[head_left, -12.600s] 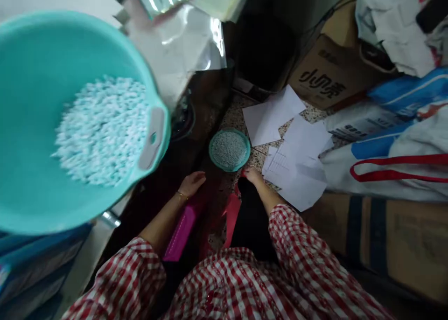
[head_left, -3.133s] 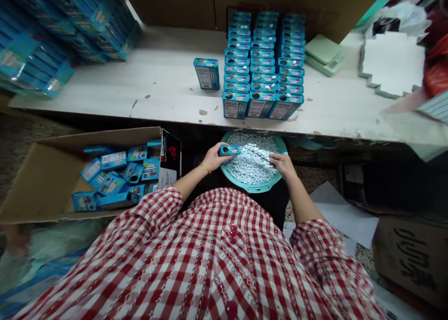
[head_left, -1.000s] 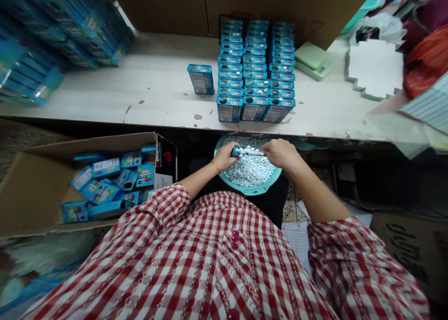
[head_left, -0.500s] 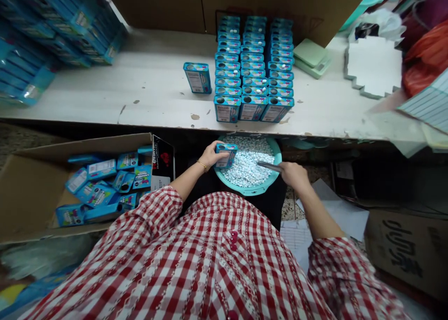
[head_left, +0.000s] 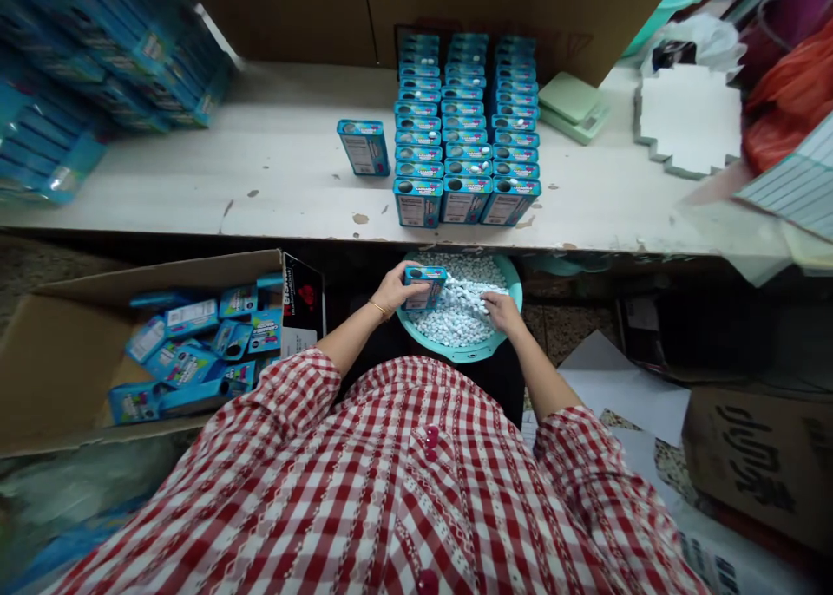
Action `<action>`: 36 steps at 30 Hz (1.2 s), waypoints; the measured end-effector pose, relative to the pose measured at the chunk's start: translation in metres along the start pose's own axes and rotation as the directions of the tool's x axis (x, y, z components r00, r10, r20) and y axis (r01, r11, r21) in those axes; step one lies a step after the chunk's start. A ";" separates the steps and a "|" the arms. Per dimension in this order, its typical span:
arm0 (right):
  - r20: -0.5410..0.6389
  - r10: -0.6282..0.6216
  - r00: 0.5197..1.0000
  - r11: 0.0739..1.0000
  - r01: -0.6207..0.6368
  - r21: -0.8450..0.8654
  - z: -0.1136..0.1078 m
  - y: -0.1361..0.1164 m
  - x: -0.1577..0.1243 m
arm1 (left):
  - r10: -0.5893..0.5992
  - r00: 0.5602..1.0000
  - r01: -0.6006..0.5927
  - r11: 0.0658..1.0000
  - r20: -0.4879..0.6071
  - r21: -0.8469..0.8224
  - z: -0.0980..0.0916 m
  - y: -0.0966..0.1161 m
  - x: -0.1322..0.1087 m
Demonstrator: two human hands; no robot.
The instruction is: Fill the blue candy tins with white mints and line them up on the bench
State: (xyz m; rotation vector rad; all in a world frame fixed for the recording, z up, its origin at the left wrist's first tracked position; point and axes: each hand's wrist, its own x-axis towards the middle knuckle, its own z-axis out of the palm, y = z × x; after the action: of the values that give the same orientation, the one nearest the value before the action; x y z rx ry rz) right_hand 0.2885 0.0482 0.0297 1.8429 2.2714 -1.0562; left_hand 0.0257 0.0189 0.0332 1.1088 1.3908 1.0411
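My left hand [head_left: 396, 290] holds a small blue candy box [head_left: 426, 284] upright over the left side of a turquoise basin [head_left: 455, 353]. Small white and pale blue candies [head_left: 449, 324] fill the basin. My right hand [head_left: 505, 312] is closed at the basin's right side, around the handle of a scoop. Heaped candies [head_left: 469, 293] cover the scoop and reach toward the box, so little of its metal shows. On the table ahead, rows of blue boxes [head_left: 465, 200] stand upright, several with loose candies on top. One more box [head_left: 364, 150] stands apart to their left.
An open carton [head_left: 52, 361] of jumbled blue boxes sits at left. Packed blue boxes [head_left: 130, 49] are stacked at the table's far left. A pale green scale [head_left: 573, 105] and white card cutouts [head_left: 690, 118] lie right of the rows. The white table [head_left: 286, 187] has its edge above the basin.
My right hand has moved left and inward over the basin, bringing the scoop, now heaped with candies, close to the box. My left hand and its box have barely moved.
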 end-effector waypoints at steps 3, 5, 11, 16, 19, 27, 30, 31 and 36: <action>-0.043 -0.027 0.999 0.992 0.032 0.122 -0.017 0.003 -0.006 | 0.063 0.998 -0.060 0.990 -0.021 0.130 -0.009 0.002 -0.001; -0.076 -0.069 0.995 0.971 0.084 0.226 -0.032 -0.001 -0.010 | 0.105 0.994 -0.100 0.976 -0.015 0.194 -0.007 0.003 -0.001; 0.029 -0.172 0.985 0.983 0.170 0.065 -0.081 -0.044 -0.019 | 0.196 0.979 -0.205 0.909 0.062 0.363 0.017 0.010 0.002; 0.052 -0.099 0.994 0.897 0.111 -0.427 -0.098 -0.095 -0.026 | 0.228 0.965 -0.261 0.855 0.127 0.449 0.025 0.017 0.000; 0.071 -0.074 0.995 0.825 0.102 -0.556 -0.100 -0.123 -0.032 | 0.224 0.964 -0.265 0.844 0.142 0.467 0.026 0.018 -0.001; 0.019 -0.045 0.999 0.811 0.047 -0.584 -0.116 -0.094 -0.053 | 0.194 0.980 -0.198 0.936 0.042 0.289 0.013 0.012 -0.001; 0.009 0.103 0.995 0.829 -0.081 -0.553 -0.097 -0.043 -0.058 | 0.097 0.995 -0.095 0.989 -0.016 0.113 -0.001 0.000 -0.002; 0.017 0.141 0.990 0.827 -0.109 -0.552 -0.085 -0.029 -0.058 | 0.049 0.998 -0.047 0.998 -0.031 0.051 -0.004 -0.005 -0.002; -0.020 0.182 0.983 0.918 -0.177 -0.355 0.002 -0.006 -0.031 | -0.189 0.982 0.179 0.960 -0.025 -0.217 0.009 -0.032 0.006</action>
State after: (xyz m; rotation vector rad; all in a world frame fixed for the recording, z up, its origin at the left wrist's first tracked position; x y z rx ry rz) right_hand 0.2916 0.0204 0.0447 1.8358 2.0645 -0.5813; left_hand 0.0314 0.0187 0.0004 0.7870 1.3538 1.0582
